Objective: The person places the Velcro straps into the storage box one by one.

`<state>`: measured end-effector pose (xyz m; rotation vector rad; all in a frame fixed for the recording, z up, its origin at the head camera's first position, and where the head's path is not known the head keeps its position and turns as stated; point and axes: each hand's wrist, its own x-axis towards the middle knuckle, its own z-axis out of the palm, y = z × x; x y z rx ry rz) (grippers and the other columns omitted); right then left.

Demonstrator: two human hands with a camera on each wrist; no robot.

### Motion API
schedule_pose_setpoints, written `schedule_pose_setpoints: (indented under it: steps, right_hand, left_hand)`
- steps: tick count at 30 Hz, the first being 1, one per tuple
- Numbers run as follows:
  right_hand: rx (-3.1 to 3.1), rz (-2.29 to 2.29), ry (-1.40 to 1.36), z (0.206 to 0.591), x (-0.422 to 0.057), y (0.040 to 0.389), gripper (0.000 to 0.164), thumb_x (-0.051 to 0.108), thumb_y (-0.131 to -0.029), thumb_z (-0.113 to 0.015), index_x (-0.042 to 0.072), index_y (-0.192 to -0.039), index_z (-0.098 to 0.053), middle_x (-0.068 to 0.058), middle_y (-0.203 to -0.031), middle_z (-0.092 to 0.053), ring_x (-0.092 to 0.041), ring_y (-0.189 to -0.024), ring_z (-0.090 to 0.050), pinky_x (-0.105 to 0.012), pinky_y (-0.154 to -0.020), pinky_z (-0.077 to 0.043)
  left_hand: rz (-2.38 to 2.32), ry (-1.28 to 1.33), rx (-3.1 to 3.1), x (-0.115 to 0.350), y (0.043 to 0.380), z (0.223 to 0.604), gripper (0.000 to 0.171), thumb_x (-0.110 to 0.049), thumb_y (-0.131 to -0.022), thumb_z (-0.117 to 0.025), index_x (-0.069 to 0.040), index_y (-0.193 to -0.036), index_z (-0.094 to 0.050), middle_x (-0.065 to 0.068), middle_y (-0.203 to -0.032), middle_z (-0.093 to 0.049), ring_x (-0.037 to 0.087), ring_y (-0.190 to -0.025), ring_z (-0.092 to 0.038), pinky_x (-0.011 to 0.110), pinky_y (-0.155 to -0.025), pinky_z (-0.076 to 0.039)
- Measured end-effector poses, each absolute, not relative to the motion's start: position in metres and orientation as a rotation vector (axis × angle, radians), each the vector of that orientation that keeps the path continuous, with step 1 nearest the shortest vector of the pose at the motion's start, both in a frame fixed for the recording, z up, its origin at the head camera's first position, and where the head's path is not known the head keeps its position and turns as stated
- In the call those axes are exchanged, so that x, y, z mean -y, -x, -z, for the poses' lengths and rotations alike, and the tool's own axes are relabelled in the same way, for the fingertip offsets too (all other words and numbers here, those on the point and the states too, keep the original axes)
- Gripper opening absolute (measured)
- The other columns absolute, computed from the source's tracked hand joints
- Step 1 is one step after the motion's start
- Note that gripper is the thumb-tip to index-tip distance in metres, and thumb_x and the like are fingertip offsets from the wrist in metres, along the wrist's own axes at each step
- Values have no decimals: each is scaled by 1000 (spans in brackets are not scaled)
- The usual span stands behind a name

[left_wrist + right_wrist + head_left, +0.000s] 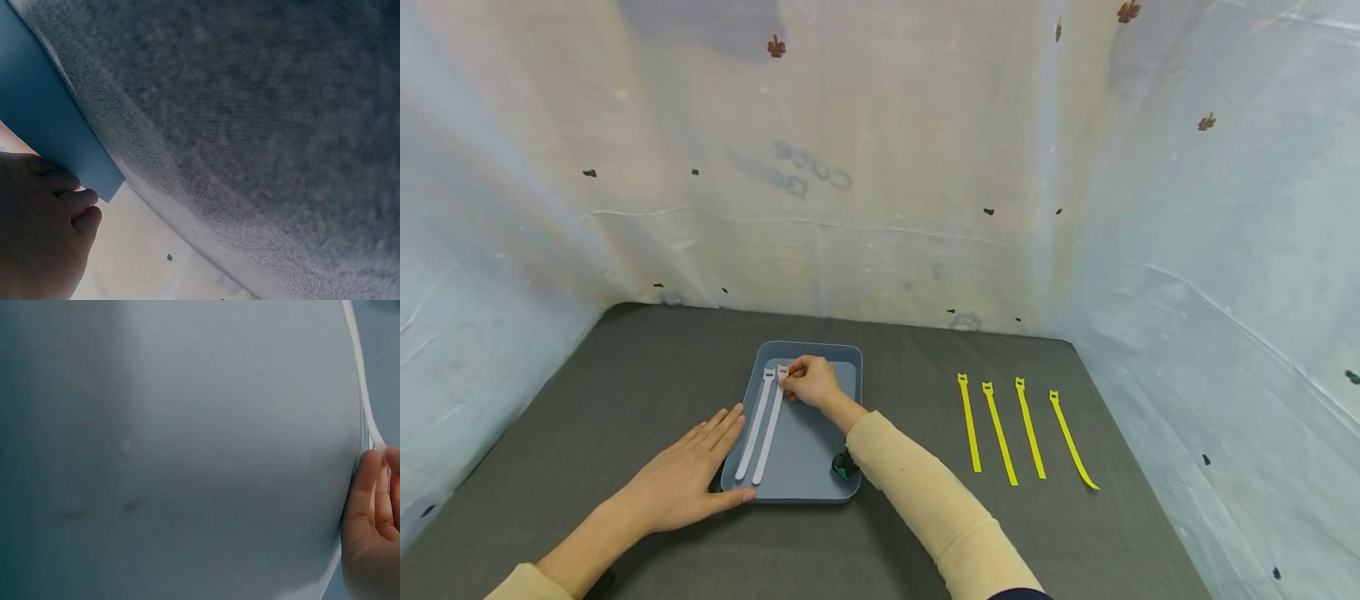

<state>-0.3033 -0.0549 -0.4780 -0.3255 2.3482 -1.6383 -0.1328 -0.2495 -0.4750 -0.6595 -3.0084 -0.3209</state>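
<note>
A shallow grey-blue tray (pixel 812 446) holds two white cable straps with slotted heads, lying side by side lengthwise. My right hand (pixel 812 383) reaches over the tray and pinches the right-hand white strap (pixel 769 437) near its head; the right wrist view shows thumb and fingertips meeting at a white strap (pixel 364 381). To its left lies the other white strap (pixel 753 429), untouched. My left hand (pixel 681 479) rests at the tray's left side, fingers extended, thumb along the front left corner. In the left wrist view its fingers lie against the tray's outer wall (pixel 56 112).
Several yellow cable straps (pixel 969 425) lie in a row on the dark grey cloth-covered table (pixel 917 533), right of the tray; the rightmost bends at its lower end. Translucent plastic sheeting (pixel 880 167) stands behind and at both sides. A small dark object (pixel 844 465) shows at my right wrist.
</note>
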Motion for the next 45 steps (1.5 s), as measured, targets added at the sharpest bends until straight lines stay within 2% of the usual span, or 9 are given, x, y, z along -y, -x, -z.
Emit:
schedule_pose_setpoints:
  steps: [10, 17, 25, 31, 37, 45]
  right_hand:
    - [-2503, 1493, 393, 485, 56, 306, 11, 3, -91, -79, -1, -99, -72, -1, -79, -68, -7, -54, -59, -21, -52, -55]
    - [-2558, 1432, 382, 487, 59, 308, 10, 5, -90, -80, 2, -96, -73, 4, -75, -65, -5, -53, -56, -19, -49, -53]
    - [-2658, 1340, 469, 489, 57, 309, 12, 8, -89, -82, 3, -96, -74, 3, -75, -67, -2, -55, -53, -15, -51, -46]
    - [-2699, 1307, 489, 489, 58, 312, 18, 10, -88, -84, 3, -100, -73, 3, -77, -67, -2, -61, -53, -14, -55, -45]
    - [-2710, 1314, 492, 490, 58, 313, 29, 10, -87, -85, 2, -112, -72, 2, -78, -70, 0, -61, -53, -14, -56, -44]
    - [-2675, 1349, 442, 490, 59, 313, 33, 12, -89, -84, 3, -119, -71, 4, -76, -70, -3, -51, -54, -17, -49, -47]
  left_hand:
    - [322, 662, 3001, 251, 133, 478, 109, -78, -91, -57, 4, -160, -34, 18, -170, -25, 41, -154, -28, 61, -121, -31]
    - [323, 657, 3006, 251, 133, 477, 109, -78, -91, -57, 4, -160, -34, 18, -170, -25, 40, -154, -28, 60, -121, -31]
    - [333, 660, 3005, 250, 132, 477, 108, -77, -92, -57, 4, -160, -33, 18, -170, -24, 41, -154, -28, 61, -120, -31]
    - [319, 659, 2999, 250, 132, 477, 109, -78, -91, -56, 3, -160, -33, 18, -170, -24, 41, -155, -28, 61, -120, -31]
    - [334, 655, 3009, 249, 131, 475, 108, -77, -92, -57, 3, -160, -33, 18, -170, -24, 41, -155, -27, 61, -121, -31]
    - [337, 649, 3009, 248, 131, 473, 108, -77, -91, -57, 3, -160, -33, 18, -170, -25, 41, -154, -28, 61, -120, -31]
